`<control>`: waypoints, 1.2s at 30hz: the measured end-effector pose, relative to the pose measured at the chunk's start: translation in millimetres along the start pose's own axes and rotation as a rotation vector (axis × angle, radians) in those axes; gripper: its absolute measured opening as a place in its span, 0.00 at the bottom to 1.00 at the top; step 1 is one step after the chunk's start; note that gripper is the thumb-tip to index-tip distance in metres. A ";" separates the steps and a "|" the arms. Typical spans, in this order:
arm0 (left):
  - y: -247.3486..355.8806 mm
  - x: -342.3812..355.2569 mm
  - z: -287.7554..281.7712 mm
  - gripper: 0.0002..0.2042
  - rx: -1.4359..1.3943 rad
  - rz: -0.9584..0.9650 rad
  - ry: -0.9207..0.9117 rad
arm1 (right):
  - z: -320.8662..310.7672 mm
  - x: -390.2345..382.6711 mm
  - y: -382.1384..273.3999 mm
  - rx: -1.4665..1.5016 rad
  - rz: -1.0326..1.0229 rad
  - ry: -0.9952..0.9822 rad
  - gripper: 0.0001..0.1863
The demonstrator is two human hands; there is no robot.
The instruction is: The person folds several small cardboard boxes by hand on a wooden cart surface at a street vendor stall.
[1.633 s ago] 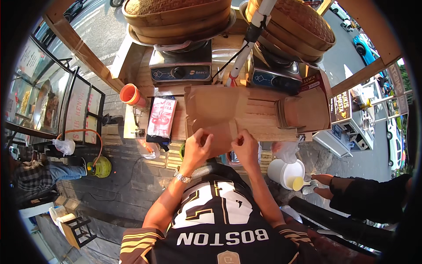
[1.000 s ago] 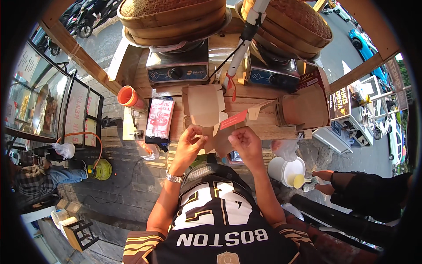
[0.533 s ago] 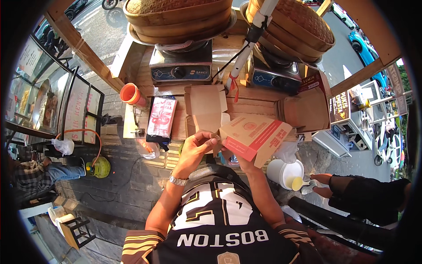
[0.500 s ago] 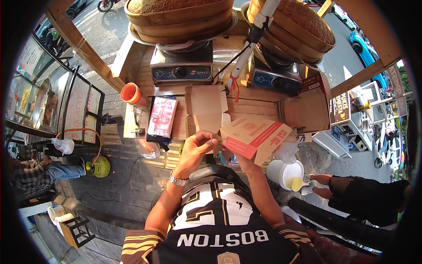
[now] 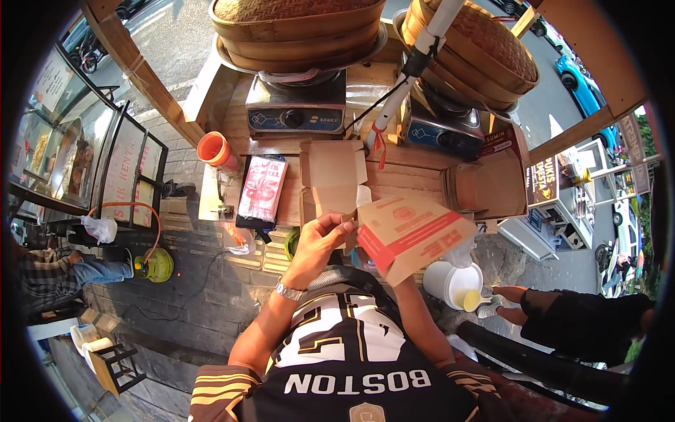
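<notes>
My left hand [image 5: 322, 239] has thumb and fingers closed on the left edge of a brown cardboard box [image 5: 416, 229] with red printed bands. That box is tilted over my right hand, whose fingers are hidden beneath it; only its wrist and forearm show clearly. Behind my left hand, another brown box [image 5: 333, 161] lies open on the wooden counter [image 5: 402, 182]. To its left is a red-and-white plastic package [image 5: 263, 188]. A stack of flat brown cardboard [image 5: 481, 190] rests at the counter's right end.
Bamboo steamers [image 5: 299, 32] sit on two steel gas stoves [image 5: 295, 105], with a white pole [image 5: 394, 109] between them. An orange cup [image 5: 218, 153] stands at left. A white bucket [image 5: 450, 283] is below at right. Other people [image 5: 562, 323] are at both sides.
The box in my hands has turned from inner side up to printed side up, swinging rightward over my right hand. My left hand has moved slightly right, its fingers still pinched on the edge.
</notes>
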State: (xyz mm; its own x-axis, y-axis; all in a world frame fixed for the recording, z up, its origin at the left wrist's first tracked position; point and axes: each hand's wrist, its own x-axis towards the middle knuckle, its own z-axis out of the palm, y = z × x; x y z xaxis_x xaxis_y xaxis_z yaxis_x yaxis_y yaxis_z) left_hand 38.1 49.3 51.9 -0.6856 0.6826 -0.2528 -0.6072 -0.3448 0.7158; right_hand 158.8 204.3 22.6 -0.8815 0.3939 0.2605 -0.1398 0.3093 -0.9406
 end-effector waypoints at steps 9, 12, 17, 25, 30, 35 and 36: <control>-4.8 1.2 0.1 0.09 0.250 0.143 0.084 | 0.5 34.4 -46.3 0.265 0.351 0.059 0.08; -7.7 1.4 -2.2 0.09 0.328 0.208 0.110 | -0.1 37.4 -49.6 0.280 0.413 0.058 0.09; -6.1 1.1 0.1 0.06 0.520 0.290 0.094 | 0.6 31.4 -42.3 0.124 0.216 0.001 0.09; -2.3 -1.2 9.5 0.07 0.744 0.473 0.147 | -5.6 13.7 -28.5 -0.345 -0.027 0.036 0.10; -0.3 0.4 9.1 0.07 0.772 0.470 0.124 | -2.5 15.2 -33.2 -0.121 -0.046 0.030 0.15; -6.6 0.8 8.9 0.06 0.668 0.458 0.114 | -7.1 9.8 -16.2 -0.048 -0.041 -0.022 0.21; -6.9 -0.1 10.2 0.06 0.651 0.470 0.103 | -7.9 4.6 -6.5 0.036 -0.028 -0.017 0.23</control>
State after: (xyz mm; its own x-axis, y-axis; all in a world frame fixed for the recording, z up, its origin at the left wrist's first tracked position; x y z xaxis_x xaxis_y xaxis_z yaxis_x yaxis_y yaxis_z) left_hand 46.5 58.2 53.6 -0.8637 0.4863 0.1325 0.0872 -0.1148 0.9896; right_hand 159.2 210.9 31.7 -0.8845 0.3706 0.2834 -0.1804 0.2886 -0.9403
